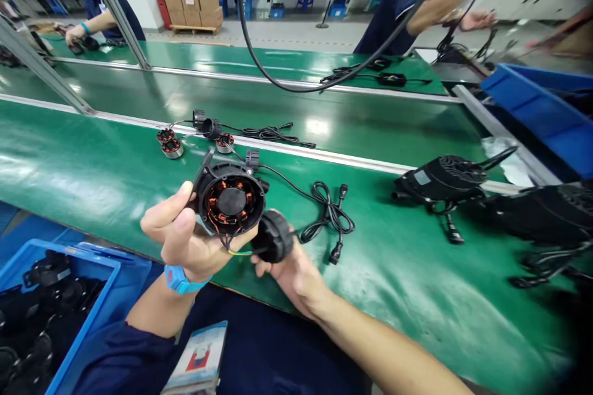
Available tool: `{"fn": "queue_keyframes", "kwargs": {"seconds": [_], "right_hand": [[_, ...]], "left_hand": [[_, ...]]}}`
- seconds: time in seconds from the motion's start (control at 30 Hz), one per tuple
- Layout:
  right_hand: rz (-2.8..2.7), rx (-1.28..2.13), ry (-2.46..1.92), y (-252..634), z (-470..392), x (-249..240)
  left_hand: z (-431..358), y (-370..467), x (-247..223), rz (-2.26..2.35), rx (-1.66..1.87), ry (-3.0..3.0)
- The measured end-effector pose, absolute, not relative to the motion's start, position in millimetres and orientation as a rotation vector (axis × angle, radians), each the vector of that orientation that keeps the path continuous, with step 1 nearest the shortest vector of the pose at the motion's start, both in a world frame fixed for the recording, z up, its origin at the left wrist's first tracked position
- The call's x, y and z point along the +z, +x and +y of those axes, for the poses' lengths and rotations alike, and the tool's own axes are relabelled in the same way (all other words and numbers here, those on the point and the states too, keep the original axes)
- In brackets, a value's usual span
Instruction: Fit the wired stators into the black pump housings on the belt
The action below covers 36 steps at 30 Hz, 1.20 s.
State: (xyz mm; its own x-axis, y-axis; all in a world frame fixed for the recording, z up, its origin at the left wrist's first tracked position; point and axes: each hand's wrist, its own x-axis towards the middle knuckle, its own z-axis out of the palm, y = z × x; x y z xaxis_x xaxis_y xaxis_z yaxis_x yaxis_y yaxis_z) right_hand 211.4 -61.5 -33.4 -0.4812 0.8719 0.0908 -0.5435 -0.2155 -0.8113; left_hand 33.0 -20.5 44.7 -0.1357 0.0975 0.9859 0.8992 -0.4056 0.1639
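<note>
My left hand [185, 234] grips a round black motor housing [230, 197] with copper windings showing inside, held up over the green conveyor belt [92, 173]. My right hand [296, 271] holds a round black cap [273, 236] just right of the housing, joined to it by thin coloured wires. A black cable [327, 213] trails from the assembly and lies coiled on the belt. A blue band is on my left wrist.
Several small copper-wound stators [172, 148] and a cabled part lie farther up the belt. Finished black units [440, 182] sit at right. A blue bin [46, 302] of black parts stands lower left, another blue bin [542, 111] upper right. Other workers' arms [440, 6] work across the line.
</note>
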Motion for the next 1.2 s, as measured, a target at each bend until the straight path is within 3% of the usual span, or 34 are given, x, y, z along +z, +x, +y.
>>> {"fn": "queue_keyframes", "kwargs": {"seconds": [0.13,0.33,0.6,0.97,1.2], "right_hand": [[-1.239,1.344,-0.614,224.2,-59.2,-11.8],[-1.281,1.182,-0.801,216.9,-56.5,4.5],[-1.253,1.260,-0.752,217.2,-52.5,5.9],[-1.243,0.941,-0.933,221.9,-8.9,14.8],[-1.465,1.132,-0.738,242.4,26.5,12.5]], "left_hand": [[-28.2,32.7,9.5,-1.470,-1.582,-1.898],[-36.5,37.9,-29.3,-1.750,-1.419,-2.190],[-29.0,25.3,-25.6,-1.585,-1.337,-2.272],[-43.8,39.4,-18.9,-1.722,-1.495,-2.501],[-34.5,30.4,-8.7,-1.700,-1.354,-2.803]]}}
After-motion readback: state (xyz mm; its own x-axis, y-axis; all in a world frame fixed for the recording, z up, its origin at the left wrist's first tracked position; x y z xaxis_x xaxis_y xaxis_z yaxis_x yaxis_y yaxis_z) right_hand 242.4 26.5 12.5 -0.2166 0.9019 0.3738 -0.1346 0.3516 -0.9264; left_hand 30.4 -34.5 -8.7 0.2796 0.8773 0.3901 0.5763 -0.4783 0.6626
